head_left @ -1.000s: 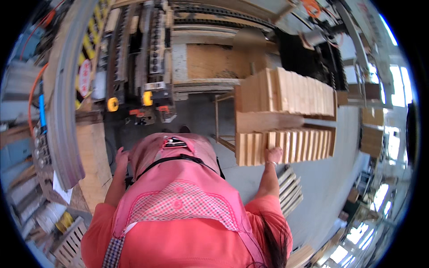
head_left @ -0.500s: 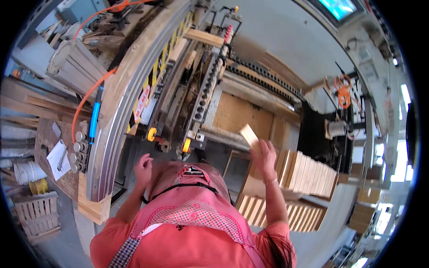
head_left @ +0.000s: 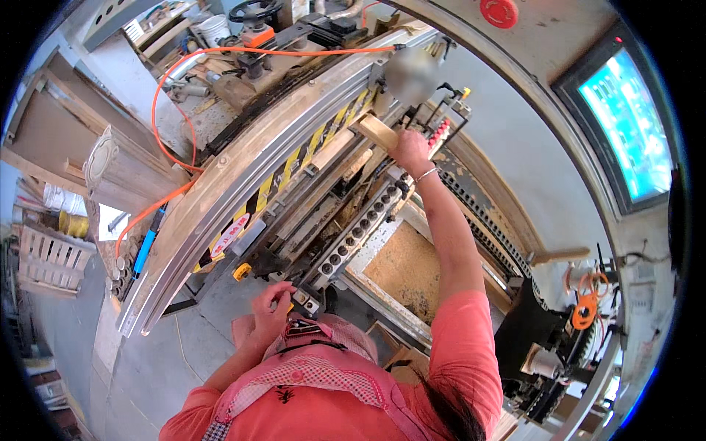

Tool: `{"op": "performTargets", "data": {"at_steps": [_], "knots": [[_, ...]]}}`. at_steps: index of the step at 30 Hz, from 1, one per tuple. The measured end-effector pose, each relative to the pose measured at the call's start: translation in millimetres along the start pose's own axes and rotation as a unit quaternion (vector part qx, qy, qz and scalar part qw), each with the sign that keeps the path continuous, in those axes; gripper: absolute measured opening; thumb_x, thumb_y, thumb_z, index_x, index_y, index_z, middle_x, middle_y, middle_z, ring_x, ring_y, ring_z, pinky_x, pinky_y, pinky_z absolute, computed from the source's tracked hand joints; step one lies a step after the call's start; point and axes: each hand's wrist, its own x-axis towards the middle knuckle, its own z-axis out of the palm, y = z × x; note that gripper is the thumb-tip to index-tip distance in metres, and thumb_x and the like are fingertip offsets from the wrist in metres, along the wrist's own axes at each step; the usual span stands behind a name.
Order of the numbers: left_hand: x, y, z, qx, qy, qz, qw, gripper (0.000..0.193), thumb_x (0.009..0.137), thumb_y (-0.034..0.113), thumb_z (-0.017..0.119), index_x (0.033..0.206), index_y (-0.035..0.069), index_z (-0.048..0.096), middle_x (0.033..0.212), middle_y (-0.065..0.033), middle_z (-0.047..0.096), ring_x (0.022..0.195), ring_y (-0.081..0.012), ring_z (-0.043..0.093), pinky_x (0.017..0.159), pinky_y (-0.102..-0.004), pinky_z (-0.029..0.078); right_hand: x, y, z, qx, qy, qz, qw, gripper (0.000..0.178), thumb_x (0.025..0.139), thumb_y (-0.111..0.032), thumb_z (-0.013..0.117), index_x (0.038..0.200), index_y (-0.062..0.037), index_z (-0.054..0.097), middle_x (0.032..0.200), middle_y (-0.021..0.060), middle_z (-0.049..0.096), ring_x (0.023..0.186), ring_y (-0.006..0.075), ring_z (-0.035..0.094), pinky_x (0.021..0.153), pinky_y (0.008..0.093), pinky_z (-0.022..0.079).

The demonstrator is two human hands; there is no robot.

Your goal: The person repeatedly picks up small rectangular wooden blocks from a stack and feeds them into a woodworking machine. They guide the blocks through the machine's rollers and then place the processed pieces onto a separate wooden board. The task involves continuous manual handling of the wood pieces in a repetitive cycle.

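My right hand [head_left: 410, 153] reaches far forward over the machine, its fingers closed on the near end of a pale wooden block [head_left: 376, 132]. The block lies crosswise near the far end of the machine's rails; the fingers hide its right end. My left hand [head_left: 271, 307] is low in front of my apron [head_left: 300, 360], fingers loosely bent and apart, with nothing seen in it. It is beside the near end of the rail with round black knobs [head_left: 351, 239], partly covering a small yellow knob [head_left: 290, 307].
A curved metal-edged beam [head_left: 243, 176] with an orange air hose [head_left: 309, 52] runs along the left. A sawdust-covered board [head_left: 403, 266] lies right of the rails. A lit screen [head_left: 627, 121] and red stop button [head_left: 499, 12] are at the upper right.
My right hand has moved forward and left from beside the stacked wood to the crosswise block. My left hand has come in toward the rail's near end. The view has shifted.
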Motion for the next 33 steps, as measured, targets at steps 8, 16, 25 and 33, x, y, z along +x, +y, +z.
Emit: {"op": "performTargets", "data": {"at_steps": [8,16,25,33], "knots": [[22,7,37,-0.093,-0.024,-0.096,0.991,0.021,0.083,0.001,0.054,0.103,0.002,0.059,0.087,-0.0025,0.064,0.068,-0.0052,0.053,0.06,-0.0194,0.044,30,-12,-9,-0.038,-0.153,0.001,0.988,0.034,0.061,-0.029,0.075,0.082,-0.0038,0.066,0.085,0.0142,0.065,0.082,0.0273,0.065,0.071,0.0353,0.053],[75,-6,73,-0.234,-0.155,-0.12,0.952,0.035,0.082,0.002,0.058,0.116,0.003,0.051,0.099,-0.0005,0.058,0.077,-0.006,0.053,0.068,-0.0198,0.044,-19,-10,-41,-0.035,-0.106,-0.024,0.994,0.031,0.061,-0.023,0.072,0.085,-0.0065,0.063,0.074,0.0149,0.063,0.074,0.0288,0.064,0.065,0.0383,0.052],[80,-1,106,-0.372,-0.211,-0.088,0.9,0.043,0.084,0.011,0.061,0.122,0.001,0.041,0.112,-0.006,0.052,0.097,-0.0112,0.053,0.083,-0.0263,0.045,-164,-87,-96,0.251,-0.304,-0.126,0.911,0.045,0.053,-0.033,0.074,0.082,-0.0005,0.062,0.07,0.0168,0.061,0.067,0.0288,0.061,0.063,0.0349,0.048],[50,-21,67,-0.405,-0.144,-0.052,0.901,0.026,0.085,0.006,0.05,0.11,0.003,0.045,0.102,-0.007,0.057,0.087,-0.0104,0.054,0.071,-0.0271,0.047,-150,-85,-92,0.127,-0.245,-0.048,0.96,0.032,0.057,-0.021,0.074,0.081,-0.0031,0.064,0.068,0.0084,0.063,0.063,0.0189,0.061,0.062,0.0309,0.05]]}}
